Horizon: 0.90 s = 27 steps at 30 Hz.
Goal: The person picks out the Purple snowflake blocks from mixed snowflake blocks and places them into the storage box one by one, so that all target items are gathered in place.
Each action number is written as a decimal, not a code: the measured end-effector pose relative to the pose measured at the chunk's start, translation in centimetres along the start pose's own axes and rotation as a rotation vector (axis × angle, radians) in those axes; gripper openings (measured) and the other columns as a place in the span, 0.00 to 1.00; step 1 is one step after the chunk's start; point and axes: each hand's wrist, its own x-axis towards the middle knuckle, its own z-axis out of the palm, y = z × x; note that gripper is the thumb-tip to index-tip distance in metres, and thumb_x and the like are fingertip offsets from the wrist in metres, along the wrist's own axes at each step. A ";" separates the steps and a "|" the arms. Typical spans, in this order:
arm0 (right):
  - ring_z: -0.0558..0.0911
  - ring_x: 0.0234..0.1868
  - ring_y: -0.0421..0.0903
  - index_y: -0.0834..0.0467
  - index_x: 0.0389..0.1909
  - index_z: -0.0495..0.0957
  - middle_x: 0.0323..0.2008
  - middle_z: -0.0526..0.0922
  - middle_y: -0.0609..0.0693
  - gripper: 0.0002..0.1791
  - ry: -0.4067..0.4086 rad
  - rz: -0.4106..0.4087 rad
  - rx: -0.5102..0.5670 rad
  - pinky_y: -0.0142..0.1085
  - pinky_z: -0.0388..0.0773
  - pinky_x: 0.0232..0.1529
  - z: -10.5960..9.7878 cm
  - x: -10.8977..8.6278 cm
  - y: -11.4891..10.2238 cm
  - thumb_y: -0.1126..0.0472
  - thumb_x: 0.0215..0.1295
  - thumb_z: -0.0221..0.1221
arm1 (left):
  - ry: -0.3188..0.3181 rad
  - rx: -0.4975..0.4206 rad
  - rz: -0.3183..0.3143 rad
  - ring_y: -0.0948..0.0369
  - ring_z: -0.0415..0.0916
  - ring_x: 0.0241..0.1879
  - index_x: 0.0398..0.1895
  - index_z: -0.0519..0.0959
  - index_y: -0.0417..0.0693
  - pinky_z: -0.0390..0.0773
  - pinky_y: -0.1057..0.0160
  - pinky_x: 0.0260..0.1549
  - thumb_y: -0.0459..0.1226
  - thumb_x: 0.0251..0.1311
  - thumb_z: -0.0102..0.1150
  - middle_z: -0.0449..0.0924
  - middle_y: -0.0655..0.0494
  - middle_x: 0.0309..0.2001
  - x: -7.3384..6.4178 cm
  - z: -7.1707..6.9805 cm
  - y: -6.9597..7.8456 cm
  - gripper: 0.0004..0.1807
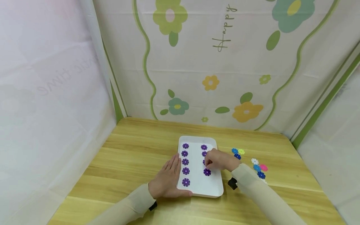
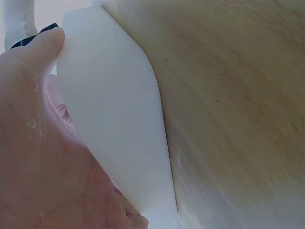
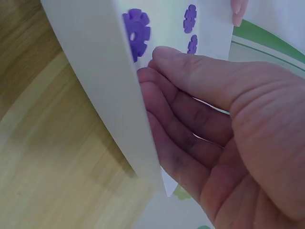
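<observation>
A white tray (image 1: pixel 197 184) lies on the table with purple flower-shaped discs in two columns. The left column shows several discs, including this purple disc (image 1: pixel 186 171). My left hand (image 1: pixel 168 178) rests along the tray's left rim, fingers straight and thumb spread to the front edge. Over the right column is my right hand (image 1: pixel 220 159), its fingers curled down around a partly covered disc. Just in front of those fingertips lies another purple disc (image 3: pixel 137 34). In the right wrist view, thumb and index finger are close together; whether they pinch a disc is hidden.
Loose flower discs lie on the wooden table (image 1: pixel 135 150) right of the tray: a small group with a yellow disc (image 1: pixel 241 151), and another with a pink disc (image 1: pixel 263 167), partly behind the right sleeve. A printed cloth (image 1: pixel 191 62) hangs behind the table.
</observation>
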 end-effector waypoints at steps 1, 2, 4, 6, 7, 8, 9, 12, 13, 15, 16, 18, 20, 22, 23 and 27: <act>0.81 0.32 0.34 0.56 0.36 0.91 0.32 0.89 0.44 0.03 0.003 -0.010 0.001 0.27 0.82 0.37 -0.2 -0.1 0.0 0.66 0.68 0.69 | 0.000 -0.002 0.001 0.40 0.40 0.86 0.84 0.45 0.31 0.54 0.44 0.83 0.84 0.55 0.45 0.37 0.32 0.86 0.0 0.0 0.0 0.75; 0.81 0.32 0.34 0.57 0.37 0.91 0.32 0.89 0.43 0.03 0.005 -0.021 0.002 0.26 0.82 0.37 -0.4 -0.2 0.0 0.66 0.68 0.69 | 0.001 -0.003 0.002 0.40 0.40 0.86 0.84 0.46 0.31 0.54 0.44 0.83 0.84 0.55 0.45 0.37 0.32 0.85 0.0 0.0 0.0 0.75; 0.81 0.32 0.34 0.57 0.37 0.91 0.32 0.89 0.43 0.03 0.010 -0.038 0.006 0.26 0.82 0.37 -0.9 -0.6 -0.1 0.66 0.68 0.69 | -0.009 -0.011 0.003 0.39 0.40 0.86 0.84 0.46 0.31 0.54 0.43 0.83 0.83 0.55 0.46 0.37 0.31 0.85 0.0 -0.2 0.1 0.75; 0.81 0.32 0.33 0.57 0.37 0.90 0.32 0.88 0.43 0.02 0.016 -0.045 0.003 0.27 0.82 0.37 -1.6 -1.2 -0.1 0.65 0.69 0.69 | -0.021 -0.021 0.002 0.39 0.40 0.86 0.84 0.46 0.30 0.54 0.43 0.83 0.82 0.56 0.48 0.37 0.31 0.85 -0.1 -0.5 0.2 0.74; 0.81 0.32 0.33 0.58 0.37 0.90 0.32 0.88 0.43 0.02 0.023 -0.044 0.000 0.27 0.82 0.37 -1.9 -1.5 -0.1 0.65 0.69 0.69 | -0.026 -0.026 0.001 0.39 0.41 0.86 0.84 0.46 0.30 0.54 0.43 0.83 0.82 0.56 0.49 0.37 0.31 0.85 -0.2 -0.8 0.3 0.74; 0.80 0.32 0.33 0.58 0.38 0.90 0.33 0.88 0.43 0.02 0.029 -0.045 -0.004 0.27 0.82 0.37 -2.2 -1.8 -0.1 0.65 0.69 0.69 | -0.027 -0.027 0.000 0.39 0.41 0.86 0.84 0.46 0.30 0.54 0.43 0.83 0.82 0.56 0.49 0.37 0.31 0.85 -0.2 -0.8 0.3 0.74; 0.80 0.32 0.33 0.58 0.38 0.89 0.33 0.88 0.43 0.02 0.036 -0.041 -0.007 0.28 0.82 0.37 -2.5 -2.2 -0.1 0.65 0.69 0.69 | -0.026 -0.029 -0.002 0.39 0.41 0.85 0.84 0.46 0.30 0.54 0.43 0.83 0.82 0.56 0.49 0.37 0.31 0.85 -0.3 -0.8 0.3 0.74; 0.80 0.32 0.33 0.59 0.39 0.89 0.34 0.88 0.43 0.02 0.068 -0.042 -0.012 0.28 0.81 0.37 -3.3 -3.4 0.3 0.65 0.69 0.69 | -0.019 -0.028 -0.005 0.39 0.42 0.85 0.84 0.46 0.31 0.55 0.44 0.83 0.82 0.55 0.49 0.38 0.32 0.85 -0.3 -0.8 0.3 0.74; 0.79 0.32 0.33 0.58 0.39 0.89 0.34 0.88 0.43 0.02 0.080 -0.052 -0.015 0.29 0.81 0.35 -3.6 -3.8 0.6 0.65 0.68 0.69 | -0.016 -0.027 -0.004 0.39 0.42 0.85 0.84 0.46 0.31 0.55 0.44 0.83 0.82 0.55 0.49 0.39 0.32 0.85 -0.3 -0.8 0.3 0.74; 0.79 0.31 0.34 0.59 0.39 0.89 0.33 0.88 0.44 0.02 0.103 -0.061 -0.016 0.29 0.81 0.35 -3.9 -4.7 1.2 0.66 0.68 0.68 | -0.013 -0.027 -0.003 0.39 0.42 0.85 0.84 0.46 0.31 0.55 0.44 0.83 0.82 0.55 0.49 0.38 0.32 0.85 -0.3 -0.8 0.3 0.74; 0.79 0.31 0.34 0.58 0.39 0.89 0.33 0.88 0.44 0.02 0.116 -0.062 -0.018 0.29 0.81 0.34 -4.0 -5.2 1.5 0.66 0.68 0.68 | -0.013 -0.027 -0.002 0.39 0.42 0.86 0.84 0.46 0.31 0.55 0.44 0.83 0.82 0.55 0.48 0.38 0.32 0.85 -0.3 -0.8 0.3 0.74; 0.80 0.31 0.34 0.58 0.39 0.89 0.34 0.89 0.45 0.02 0.136 -0.061 -0.021 0.29 0.81 0.34 -4.1 -6.0 2.3 0.66 0.68 0.68 | -0.013 -0.030 -0.001 0.39 0.42 0.86 0.84 0.46 0.31 0.55 0.44 0.83 0.82 0.55 0.48 0.38 0.32 0.85 -0.3 -0.8 0.3 0.74; 0.81 0.33 0.33 0.58 0.41 0.89 0.35 0.89 0.44 0.03 0.148 -0.039 -0.021 0.29 0.82 0.36 -4.1 -6.9 3.2 0.65 0.68 0.69 | -0.014 -0.035 -0.001 0.39 0.41 0.86 0.84 0.46 0.31 0.55 0.44 0.83 0.82 0.55 0.49 0.38 0.31 0.85 -0.3 -0.8 0.3 0.74; 0.82 0.34 0.32 0.57 0.42 0.89 0.36 0.89 0.44 0.04 0.154 -0.015 -0.010 0.29 0.83 0.36 -4.0 -7.7 3.9 0.63 0.68 0.70 | -0.013 -0.038 -0.001 0.39 0.41 0.86 0.84 0.46 0.31 0.55 0.44 0.83 0.82 0.55 0.49 0.38 0.31 0.85 -0.4 -0.9 0.4 0.74; 0.81 0.33 0.32 0.57 0.42 0.89 0.36 0.89 0.44 0.04 0.155 -0.005 0.000 0.29 0.83 0.36 -3.9 -8.2 4.2 0.63 0.68 0.70 | -0.012 -0.038 0.000 0.39 0.42 0.85 0.84 0.46 0.30 0.55 0.44 0.83 0.82 0.55 0.49 0.38 0.31 0.85 -0.4 -1.0 0.4 0.74; 0.81 0.34 0.32 0.58 0.43 0.89 0.37 0.89 0.44 0.05 0.169 0.040 0.036 0.30 0.84 0.37 -3.3 -9.8 5.3 0.64 0.69 0.69 | -0.009 -0.032 0.004 0.39 0.42 0.85 0.84 0.46 0.30 0.56 0.43 0.83 0.82 0.55 0.50 0.39 0.31 0.85 -0.5 -1.1 0.4 0.74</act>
